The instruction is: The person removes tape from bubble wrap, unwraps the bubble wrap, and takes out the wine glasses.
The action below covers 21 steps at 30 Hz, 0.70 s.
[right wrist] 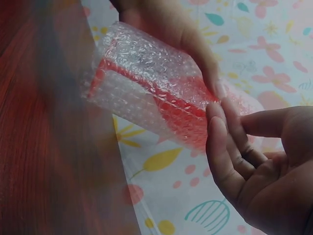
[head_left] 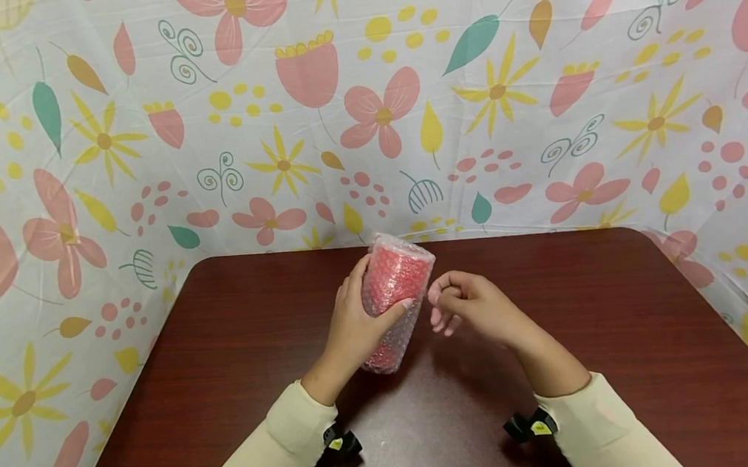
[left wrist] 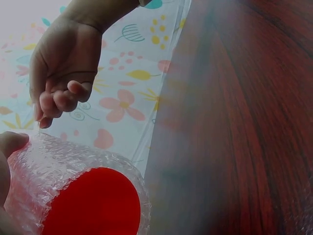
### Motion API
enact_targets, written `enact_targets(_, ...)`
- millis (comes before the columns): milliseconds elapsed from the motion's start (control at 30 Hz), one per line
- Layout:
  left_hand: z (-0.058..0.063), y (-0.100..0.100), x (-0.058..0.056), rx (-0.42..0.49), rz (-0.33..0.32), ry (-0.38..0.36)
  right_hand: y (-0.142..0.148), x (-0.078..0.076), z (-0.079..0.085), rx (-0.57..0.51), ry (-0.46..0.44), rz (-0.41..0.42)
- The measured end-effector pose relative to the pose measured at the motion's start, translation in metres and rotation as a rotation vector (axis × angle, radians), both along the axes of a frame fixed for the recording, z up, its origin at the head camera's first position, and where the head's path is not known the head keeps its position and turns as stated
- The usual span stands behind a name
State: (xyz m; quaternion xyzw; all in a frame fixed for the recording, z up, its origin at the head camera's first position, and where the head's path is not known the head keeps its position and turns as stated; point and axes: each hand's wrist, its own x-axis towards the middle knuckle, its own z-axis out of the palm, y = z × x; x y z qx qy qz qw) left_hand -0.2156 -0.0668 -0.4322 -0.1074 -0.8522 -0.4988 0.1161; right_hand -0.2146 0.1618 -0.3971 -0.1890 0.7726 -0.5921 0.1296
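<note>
Head view: left hand (head_left: 351,315) curls round bubble-wrapped cylinder (head_left: 396,277).

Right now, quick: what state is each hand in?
Left hand: closed, holding the bubble-wrapped red cylinder.
Right hand: closed; whether it pinches anything can't be told.
</note>
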Motion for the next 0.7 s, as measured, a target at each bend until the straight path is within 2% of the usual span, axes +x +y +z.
enact_targets(167,0.0001,0.0007,0.0004,0.007,-0.003,0.002,-0.0001,0.0007,0.0009,-0.03,-0.025,0.006)
enact_targets(433,0.0001,0.0008,0.002,0.001,-0.065,-0.023,-0.0028,0.0006,-0.0002,-0.008,-0.023,0.007)
enact_targets(700,-0.0019,0.0012,0.0018,0.034,-0.106,-0.061,-0.0041,0.0002,-0.0025,-0.008,-0.035,0.046)
